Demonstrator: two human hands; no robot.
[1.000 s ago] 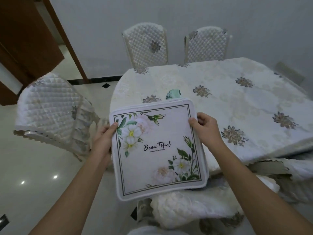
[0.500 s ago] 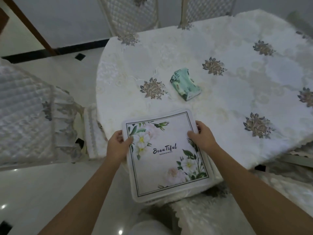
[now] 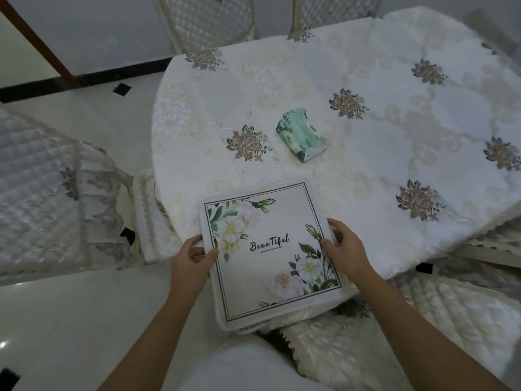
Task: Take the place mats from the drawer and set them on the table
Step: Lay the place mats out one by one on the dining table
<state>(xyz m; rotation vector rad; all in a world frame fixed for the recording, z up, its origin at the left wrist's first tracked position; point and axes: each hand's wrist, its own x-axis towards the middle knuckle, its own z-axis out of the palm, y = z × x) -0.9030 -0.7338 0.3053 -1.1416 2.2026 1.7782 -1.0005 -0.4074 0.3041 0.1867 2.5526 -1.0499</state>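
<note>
White fabric printed with pale flowers, green leaves and the word "Beautiful" inside a thin dark border makes up the place mat [image 3: 267, 249], which sits square to the person at the near rim of the table [image 3: 366, 187]. Its far half lies over the tablecloth and its near half juts out past the table's edge; whether it rests on the cloth or is held just above it I cannot tell. A second pale edge shows just under its near rim. The left hand [image 3: 191, 261] grips the mat's left edge, thumb on top and fingers curled beneath; the right hand [image 3: 345, 249] pinches the right edge the same way. Beyond the mat, well apart from it, a green tissue pack [image 3: 303, 136] lies on the cream cloth among embroidered brown flowers. A quilted chair [image 3: 42, 193] stands at the left, two more chair backs [image 3: 208, 18] at the far side, and a padded seat cushion [image 3: 366, 348] sits below the mat's near corner.
</note>
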